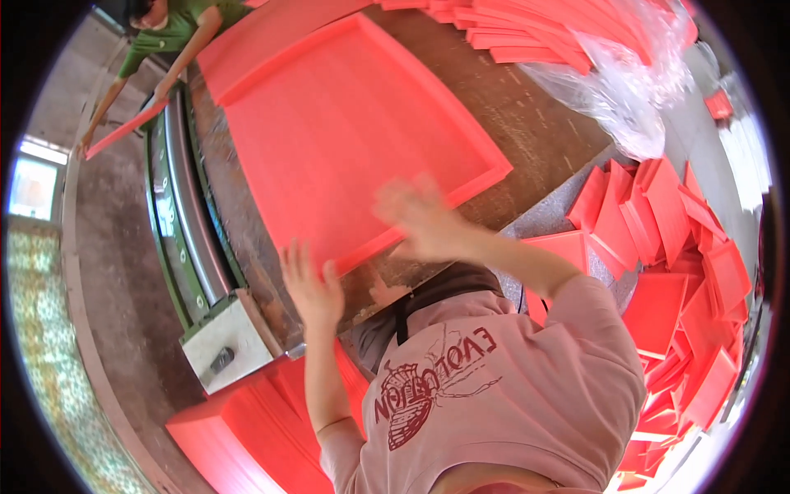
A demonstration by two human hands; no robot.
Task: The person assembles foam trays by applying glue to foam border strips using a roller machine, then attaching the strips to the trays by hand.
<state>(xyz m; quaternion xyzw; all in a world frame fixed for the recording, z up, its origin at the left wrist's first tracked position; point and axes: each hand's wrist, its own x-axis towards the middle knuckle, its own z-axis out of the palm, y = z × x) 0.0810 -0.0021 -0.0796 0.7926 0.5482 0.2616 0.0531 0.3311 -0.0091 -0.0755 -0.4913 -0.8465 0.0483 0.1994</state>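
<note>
At far left, a co-worker in a green shirt (177, 37) holds a narrow red strip (123, 136) past a green-framed machine with a long steel roller (191, 198), alongside the left edge of a worn brown wooden table (535, 103). The person's left hand (314, 292), fingers spread, is at the near-left corner of a large, flat, coral-red foam-like sheet (337, 140) on the table; whether it presses cannot be told. The sheet looks light, soft and bendable, easily dented, so flat palms beneath opposite edges should suit it better than pinching one corner. The right hand (424, 218), blurred but seemingly flat and open, is over its near edge. Farther right lies a heap of red pieces (658, 313).
</note>
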